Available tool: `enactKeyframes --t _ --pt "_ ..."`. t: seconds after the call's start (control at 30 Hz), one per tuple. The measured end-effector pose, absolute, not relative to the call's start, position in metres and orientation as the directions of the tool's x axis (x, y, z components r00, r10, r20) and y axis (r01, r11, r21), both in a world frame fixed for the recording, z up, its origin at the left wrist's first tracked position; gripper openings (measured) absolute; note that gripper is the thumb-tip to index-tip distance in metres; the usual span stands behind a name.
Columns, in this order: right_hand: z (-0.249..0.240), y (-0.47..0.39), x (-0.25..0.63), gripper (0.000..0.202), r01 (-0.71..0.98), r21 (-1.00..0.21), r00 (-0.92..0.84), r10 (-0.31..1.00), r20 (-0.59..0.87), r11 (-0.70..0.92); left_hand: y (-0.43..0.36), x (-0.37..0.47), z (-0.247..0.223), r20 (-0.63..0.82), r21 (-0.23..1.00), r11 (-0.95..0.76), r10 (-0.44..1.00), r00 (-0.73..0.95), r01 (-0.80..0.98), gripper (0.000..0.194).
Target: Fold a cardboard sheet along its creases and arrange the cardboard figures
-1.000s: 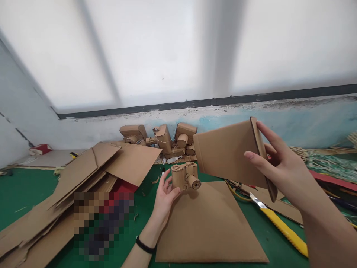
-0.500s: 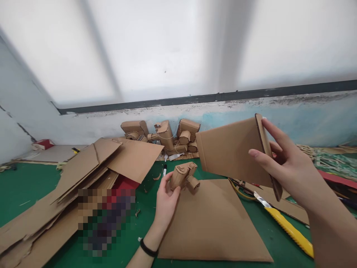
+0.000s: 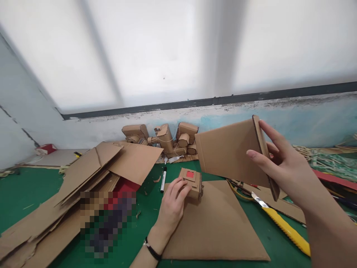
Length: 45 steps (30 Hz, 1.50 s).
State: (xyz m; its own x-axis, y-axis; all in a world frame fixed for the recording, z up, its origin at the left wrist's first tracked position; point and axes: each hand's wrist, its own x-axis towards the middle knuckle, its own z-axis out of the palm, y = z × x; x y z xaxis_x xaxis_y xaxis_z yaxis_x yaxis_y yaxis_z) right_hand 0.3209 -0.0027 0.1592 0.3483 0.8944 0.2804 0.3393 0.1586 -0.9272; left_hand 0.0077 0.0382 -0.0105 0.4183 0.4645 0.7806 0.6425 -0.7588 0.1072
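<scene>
My left hand (image 3: 173,199) is closed around a small cardboard model camera (image 3: 192,188), with a red square on the face turned up. It is held over the near-left part of a flat cardboard sheet (image 3: 220,227) on the green table. My right hand (image 3: 281,162) grips a bent cardboard panel (image 3: 228,147) by its narrow folded edge, thumb on the near side and fingers behind. The panel is tilted up above the table. Below it lies a yellow utility knife (image 3: 286,227) with its blade out.
Stacked cardboard pieces (image 3: 80,186) cover the left side, beside a blurred patch. A black-and-white marker (image 3: 163,179) lies in the middle. Several cardboard models (image 3: 166,139) stand by the wall, near a white glue tube (image 3: 175,159). Sticks and green scraps (image 3: 329,160) lie at the right.
My left hand has turned the model camera over, so its cylinder is out of sight and the red square shows. My right hand still holds the panel, almost unmoved.
</scene>
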Motion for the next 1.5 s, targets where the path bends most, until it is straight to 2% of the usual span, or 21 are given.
enactKeyframes --t 0.1,0.2,0.3,0.37,0.43,0.53,0.63,0.77,0.97,1.17,1.3,1.5 --pt "0.159 -0.004 0.323 0.092 0.322 -0.931 0.344 0.895 0.282 0.17 0.043 0.007 -0.009 0.788 0.23 -0.72 0.532 0.309 0.655 0.052" --pt "0.16 -0.005 0.324 0.092 0.316 -0.93 0.349 0.889 0.296 0.186 0.05 0.01 0.004 0.768 0.447 -0.628 0.635 0.087 0.637 0.046" --pt "0.161 -0.006 0.323 0.091 0.303 -0.934 0.363 0.884 0.296 0.189 0.063 0.017 0.035 0.7 0.65 -0.547 0.702 -0.134 0.528 0.04" --pt "0.162 -0.006 0.322 0.091 0.301 -0.936 0.362 0.886 0.289 0.182 0.076 0.021 0.064 0.676 0.712 -0.527 0.695 -0.246 0.464 0.04" --pt "0.163 -0.007 0.323 0.091 0.296 -0.939 0.359 0.89 0.28 0.176 0.096 0.022 0.095 0.695 0.707 -0.541 0.65 -0.308 0.456 0.051" --pt "0.164 -0.007 0.324 0.09 0.274 -0.946 0.368 0.889 0.271 0.175 0.135 0.019 0.131 0.753 0.644 -0.531 0.569 -0.331 0.55 0.064" --pt "0.164 -0.008 0.327 0.093 0.266 -0.947 0.366 0.89 0.271 0.18 0.175 0.014 0.149 0.742 0.645 -0.436 0.551 -0.381 0.628 0.06" --pt "0.163 -0.008 0.33 0.096 0.254 -0.951 0.367 0.891 0.266 0.179 0.215 0.017 0.154 0.679 0.71 -0.342 0.565 -0.469 0.616 0.049" --pt "0.166 -0.011 0.322 0.091 0.237 -0.953 0.387 0.881 0.272 0.19 0.249 0.031 0.15 0.637 0.737 -0.265 0.578 -0.51 0.621 0.046" --pt "0.163 -0.009 0.324 0.093 0.261 -0.949 0.413 0.869 0.274 0.176 0.264 0.025 0.132 0.613 0.71 -0.245 0.676 -0.408 0.66 0.046" --pt "0.16 -0.004 0.332 0.099 0.251 -0.955 0.405 0.879 0.253 0.159 0.259 0.021 0.122 0.626 0.656 -0.242 0.704 -0.336 0.715 0.035" --pt "0.165 -0.009 0.323 0.093 0.277 -0.949 0.41 0.875 0.258 0.15 0.241 0.025 0.12 0.651 0.562 -0.247 0.721 -0.238 0.789 0.024"
